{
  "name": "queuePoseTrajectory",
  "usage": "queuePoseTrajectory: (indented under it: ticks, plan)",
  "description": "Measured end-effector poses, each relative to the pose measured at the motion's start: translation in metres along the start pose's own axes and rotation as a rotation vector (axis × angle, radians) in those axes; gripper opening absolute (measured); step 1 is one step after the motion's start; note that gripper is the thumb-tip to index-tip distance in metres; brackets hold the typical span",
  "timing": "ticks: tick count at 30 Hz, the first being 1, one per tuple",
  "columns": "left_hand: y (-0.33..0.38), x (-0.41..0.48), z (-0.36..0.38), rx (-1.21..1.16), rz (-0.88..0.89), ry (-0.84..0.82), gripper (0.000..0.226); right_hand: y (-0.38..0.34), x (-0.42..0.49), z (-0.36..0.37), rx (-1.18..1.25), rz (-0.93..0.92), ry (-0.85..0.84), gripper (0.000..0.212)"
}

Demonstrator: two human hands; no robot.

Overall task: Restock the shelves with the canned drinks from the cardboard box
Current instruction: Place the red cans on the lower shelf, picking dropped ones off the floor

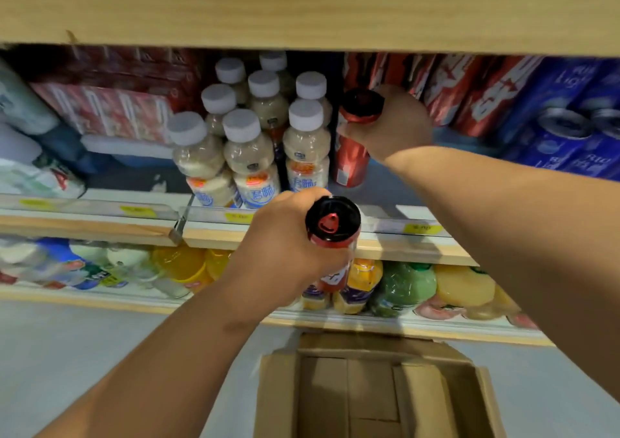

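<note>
My right hand (399, 123) reaches into the middle shelf (385, 199) and grips a red can with a black top (352, 155), upright on the shelf floor just right of the white-capped bottles. My left hand (285, 239) holds a second red can (333, 226) in front of the shelf edge, its black top with a red tab facing me. Below, an open cardboard box (369, 387) stands on the floor; no cans show inside it.
White-capped milky bottles (255, 128) crowd the shelf's centre. Red cans (469, 95) and blue cans (570, 128) lie at the right, red packs (107, 108) at the left. A wooden shelf board (302, 4) overhangs above. Orange, green and yellow bottles (402, 286) fill the lower shelf.
</note>
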State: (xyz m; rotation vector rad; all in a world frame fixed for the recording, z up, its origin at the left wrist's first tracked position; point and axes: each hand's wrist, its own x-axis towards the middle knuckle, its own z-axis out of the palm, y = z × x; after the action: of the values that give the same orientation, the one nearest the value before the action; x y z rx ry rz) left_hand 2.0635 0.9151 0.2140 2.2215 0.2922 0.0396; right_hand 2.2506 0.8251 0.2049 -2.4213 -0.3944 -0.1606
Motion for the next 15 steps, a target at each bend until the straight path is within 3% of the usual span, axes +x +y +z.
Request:
queuePoseTrajectory:
  ticks: [5, 13, 15]
  plan:
    - [-0.005, 0.006, -0.003, -0.021, -0.024, -0.025, 0.039, 0.001, 0.005, 0.007, 0.014, -0.034, 0.0, 0.068]
    - [0.004, 0.009, -0.01, -0.017, -0.036, -0.022, 0.048, 0.005, -0.033, -0.008, 0.202, 0.019, -0.024, 0.062]
    - [0.008, 0.01, -0.012, -0.028, -0.016, -0.012, 0.047, 0.012, -0.07, -0.018, 0.304, 0.045, -0.148, 0.062]
